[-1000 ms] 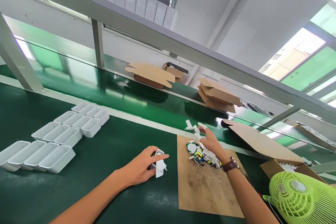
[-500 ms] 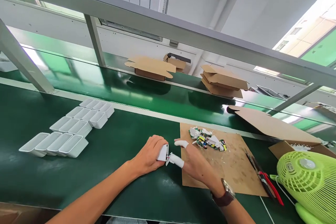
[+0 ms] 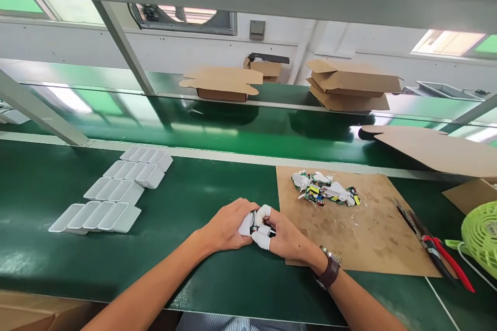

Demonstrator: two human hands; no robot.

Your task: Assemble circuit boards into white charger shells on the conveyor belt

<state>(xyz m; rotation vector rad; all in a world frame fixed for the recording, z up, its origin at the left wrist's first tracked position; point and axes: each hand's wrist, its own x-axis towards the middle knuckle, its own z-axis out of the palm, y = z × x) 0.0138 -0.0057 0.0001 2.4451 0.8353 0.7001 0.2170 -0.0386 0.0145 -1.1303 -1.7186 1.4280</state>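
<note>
A white shell (image 3: 246, 223) is clamped between the curled fingers of the left hand (image 3: 227, 227) and right hand (image 3: 285, 235), beside the cardboard (image 3: 368, 238).

The green bench top (image 3: 186, 264) is carrying three rows of white plastic trays (image 3: 116, 194) at its left, the rows lying close together. A brown cardboard sheet (image 3: 349, 238) is lying flat at the right, bearing a small pile of circuit boards (image 3: 324, 194) near its far edge. Red-handled pliers (image 3: 429, 242) are lying across the sheet's right edge. Just left of the sheet, the left hand (image 3: 227, 227) and right hand (image 3: 285, 235) are resting on the bench top, both gripping a small white part (image 3: 246, 223). Beyond, the conveyor belt (image 3: 233, 129) is running alongside.
</note>
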